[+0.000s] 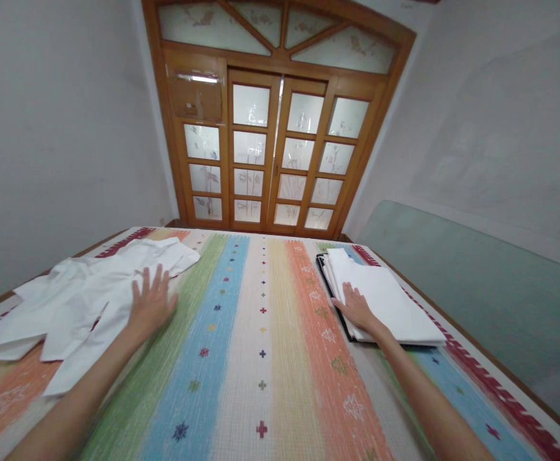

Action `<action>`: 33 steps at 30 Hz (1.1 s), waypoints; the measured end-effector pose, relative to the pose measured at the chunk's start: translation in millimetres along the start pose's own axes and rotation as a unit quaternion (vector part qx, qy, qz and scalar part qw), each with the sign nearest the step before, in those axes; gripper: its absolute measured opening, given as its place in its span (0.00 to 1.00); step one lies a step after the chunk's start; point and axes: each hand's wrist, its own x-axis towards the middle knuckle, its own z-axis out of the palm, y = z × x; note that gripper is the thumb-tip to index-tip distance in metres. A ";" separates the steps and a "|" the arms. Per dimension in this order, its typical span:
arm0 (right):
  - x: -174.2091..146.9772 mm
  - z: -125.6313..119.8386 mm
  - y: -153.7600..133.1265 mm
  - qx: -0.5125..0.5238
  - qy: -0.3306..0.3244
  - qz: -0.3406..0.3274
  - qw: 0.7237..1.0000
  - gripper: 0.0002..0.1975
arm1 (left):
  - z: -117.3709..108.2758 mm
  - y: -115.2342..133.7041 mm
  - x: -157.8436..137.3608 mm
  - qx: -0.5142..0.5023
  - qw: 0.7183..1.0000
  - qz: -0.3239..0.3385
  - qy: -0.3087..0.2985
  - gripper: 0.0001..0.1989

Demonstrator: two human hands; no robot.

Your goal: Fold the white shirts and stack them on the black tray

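A loose, rumpled heap of white cloth, apparently garments [81,294], lies on the left of the striped cover. Over its right edge rests my left hand [151,304], fingers spread and nothing gripped. On the right side sits a neat stack of folded white clothes [395,301], with a black folded layer [329,282] showing along its left and lower edges. My right hand [355,307] lies on the left part of that stack, its fingers stretched out.
A colourful striped cover [241,358] spreads over the bed-like surface between the two piles. A pale green board [472,275] runs along the right wall. Wooden doors with glass panes [273,150] stand beyond the far edge. Grey-white walls flank both sides.
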 end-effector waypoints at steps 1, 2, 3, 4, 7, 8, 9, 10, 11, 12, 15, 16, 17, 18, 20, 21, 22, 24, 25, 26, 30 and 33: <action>-0.3 1.3 -0.2 -0.008 0.005 0.002 1.000 0.39 | -3.9 -19.9 1.2 0.037 0.998 -0.052 0.002 0.32; -0.6 2.1 -0.5 -0.016 0.009 0.005 1.000 0.39 | -6.4 -37.9 0.4 0.062 0.993 -0.102 -0.015 0.33; -1.0 2.4 -0.9 -0.022 0.010 0.006 1.000 0.39 | -7.2 -53.2 -2.1 0.073 0.986 -0.136 -0.060 0.34; -1.4 2.2 -1.3 -0.026 0.010 0.007 1.000 0.39 | -6.6 -65.7 -5.7 0.077 0.979 -0.158 -0.104 0.33; -2.9 -1.1 -3.3 -0.029 0.001 0.005 1.000 0.40 | -0.5 -84.3 -17.8 0.106 0.975 -0.122 -0.151 0.25; -3.5 -2.9 -4.4 -0.030 -0.002 0.006 1.000 0.40 | 1.6 -85.3 -20.7 0.117 0.978 -0.100 -0.142 0.24; -4.1 -5.0 -5.8 -0.031 -0.005 0.008 0.999 0.39 | 3.3 -84.4 -22.8 0.125 0.980 -0.081 -0.131 0.24; -4.8 -7.2 -7.7 -0.033 -0.008 0.012 0.999 0.39 | 4.6 -82.4 -24.0 0.130 0.982 -0.067 -0.122 0.24; -5.5 -9.3 -10.1 -0.035 -0.012 0.018 0.999 0.39 | 5.7 -79.6 -24.4 0.130 0.983 -0.056 -0.118 0.24; -6.3 -11.2 -13.1 -0.037 -0.015 0.024 0.999 0.39 | 6.7 -76.4 -24.3 0.126 0.984 -0.047 -0.119 0.25; -9.6 -14.6 -25.7 -0.035 -0.017 0.045 0.998 0.39 | 10.9 -62.7 -23.4 0.089 0.987 -0.013 -0.130 0.24; -11.0 -14.8 -31.2 -0.032 -0.012 0.051 0.998 0.39 | 12.4 -55.5 -23.7 0.065 0.989 0.004 -0.135 0.23; -12.5 -14.6 -37.4 -0.027 -0.005 0.053 0.998 0.39 | 13.5 -46.4 -24.5 0.038 0.989 0.022 -0.140 0.23; -14.2 -14.2 -44.4 -0.020 0.004 0.049 0.999 0.38 | 14.1 -35.1 -25.9 0.005 0.988 0.046 -0.148 0.22; -18.2 -13.2 -61.1 0.007 0.020 0.020 1.000 0.37 | 12.9 -6.0 -30.4 -0.059 0.980 0.084 -0.169 0.21; -20.7 -12.6 -71.0 0.031 0.021 -0.008 0.999 0.35 | 11.2 11.1 -33.4 -0.088 0.974 0.111 -0.179 0.20; -23.5 -12.1 -82.0 0.066 0.012 -0.042 0.997 0.33 | 9.0 29.0 -36.8 -0.115 0.965 0.145 -0.187 0.20; -30.6 -10.8 -107.4 0.158 -0.035 -0.123 0.979 0.31 | 4.1 65.2 -44.8 -0.148 0.944 0.216 -0.199 0.18; -34.9 -9.8 -121.6 0.212 -0.070 -0.155 0.962 0.31 | 1.7 82.3 -49.3 -0.154 0.936 0.240 -0.207 0.16; -39.6 -8.7 -136.5 0.232 -0.087 -0.173 0.953 0.31 | -0.5 98.0 -54.2 -0.161 0.926 0.263 -0.218 0.15; -58.2 -1.7 -195.2 0.383 -0.158 -0.243 0.877 0.32 | -11.3 144.8 -78.8 -0.238 0.898 0.306 -0.209 0.13; -65.2 4.7 -226.3 0.461 -0.175 -0.268 0.827 0.26 | -24.2 163.2 -98.1 -0.296 0.862 0.349 -0.217 0.13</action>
